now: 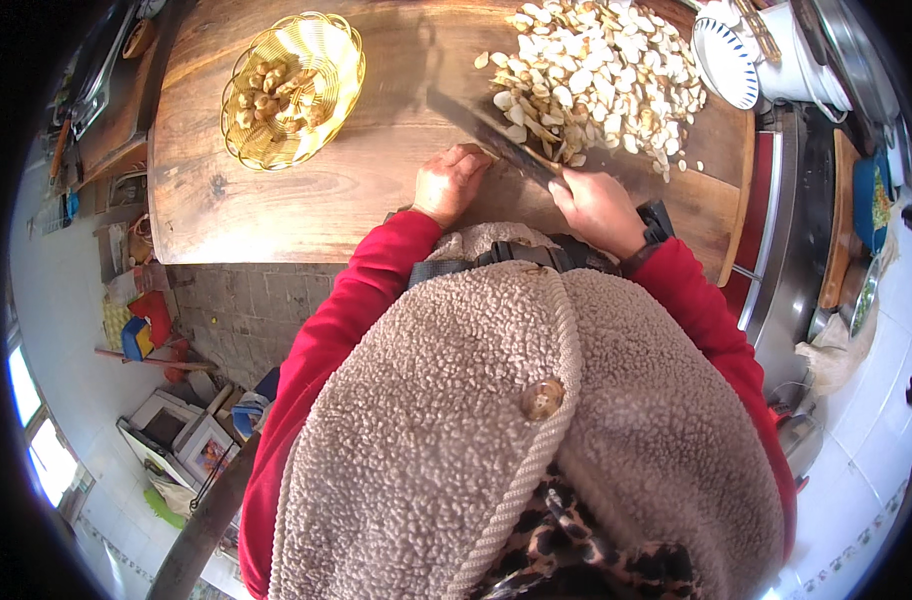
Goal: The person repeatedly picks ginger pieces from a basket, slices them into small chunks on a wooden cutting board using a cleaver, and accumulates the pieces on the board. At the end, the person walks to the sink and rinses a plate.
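My right hand grips the handle of a kitchen knife with a broad dark blade, slightly blurred, slanting up and left over the wooden table. Close to the left of the blade, my left hand rests on the wood with its fingers curled; whatever lies under the fingertips is hidden. Beyond the knife spreads a large heap of pale, brown-edged root slices. At the far left of the tabletop sits a yellow woven basket, holding several knobby brown tubers, perhaps ginger or Jerusalem artichokes.
A white dish with blue marks stands at the table's right rear corner, beside a white container. To the right runs a counter with a blue bowl. A wooden shelf adjoins the left side, above a brick floor.
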A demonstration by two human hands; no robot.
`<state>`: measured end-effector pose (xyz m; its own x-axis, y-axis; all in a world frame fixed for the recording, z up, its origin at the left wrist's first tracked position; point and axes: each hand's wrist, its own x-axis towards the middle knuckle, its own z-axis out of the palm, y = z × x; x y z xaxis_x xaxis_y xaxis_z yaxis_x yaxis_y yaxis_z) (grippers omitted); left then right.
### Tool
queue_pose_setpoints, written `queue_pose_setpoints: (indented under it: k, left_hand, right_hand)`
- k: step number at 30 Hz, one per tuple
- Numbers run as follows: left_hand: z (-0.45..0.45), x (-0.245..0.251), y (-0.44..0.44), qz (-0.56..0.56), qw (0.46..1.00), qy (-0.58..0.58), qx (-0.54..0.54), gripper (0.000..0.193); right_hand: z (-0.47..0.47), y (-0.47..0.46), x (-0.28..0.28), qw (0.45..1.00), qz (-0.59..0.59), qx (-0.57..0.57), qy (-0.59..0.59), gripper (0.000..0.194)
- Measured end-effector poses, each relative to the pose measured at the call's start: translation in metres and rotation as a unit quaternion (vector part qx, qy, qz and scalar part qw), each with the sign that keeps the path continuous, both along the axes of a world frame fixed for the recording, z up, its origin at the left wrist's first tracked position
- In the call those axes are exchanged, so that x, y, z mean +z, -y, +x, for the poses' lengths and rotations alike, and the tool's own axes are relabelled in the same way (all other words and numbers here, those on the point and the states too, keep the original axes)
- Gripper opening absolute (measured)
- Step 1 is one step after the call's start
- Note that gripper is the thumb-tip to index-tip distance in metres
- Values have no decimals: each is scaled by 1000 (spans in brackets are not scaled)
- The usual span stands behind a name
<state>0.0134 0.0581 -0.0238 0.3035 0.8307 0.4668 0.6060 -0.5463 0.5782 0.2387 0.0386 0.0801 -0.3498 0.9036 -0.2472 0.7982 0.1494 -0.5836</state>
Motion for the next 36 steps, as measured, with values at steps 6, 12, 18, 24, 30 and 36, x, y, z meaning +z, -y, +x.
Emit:
queue_pose_setpoints:
  k: [6,12,18,24,30,36]
  left_hand:
    - [0,-3,0,7,1000,-4,11,10]
    - [-2,-2,2,-12,1000,-6,11,10]
    - [-2,-3,1,10,1000,-3,5,9]
    - [-2,0,2,-5,1000,-16,9,9]
    - [-4,-3,3,-5,1000,-20,21,7]
    - [-2,-5,4,6,1000,-16,13,8]
  right_hand:
    - [-8,-4,-20,999,27,41,2,24]
    - [-16,-13,-21,1000,14,14,-10,24]
    - [-3,3,-6,1000,-10,17,3,25]
    - [-27,-16,-29,1000,17,19,-9,23]
    - [-6,-3,-9,1000,-12,11,-21,26]
    - [-8,-7,-21,999,-22,31,-29,28]
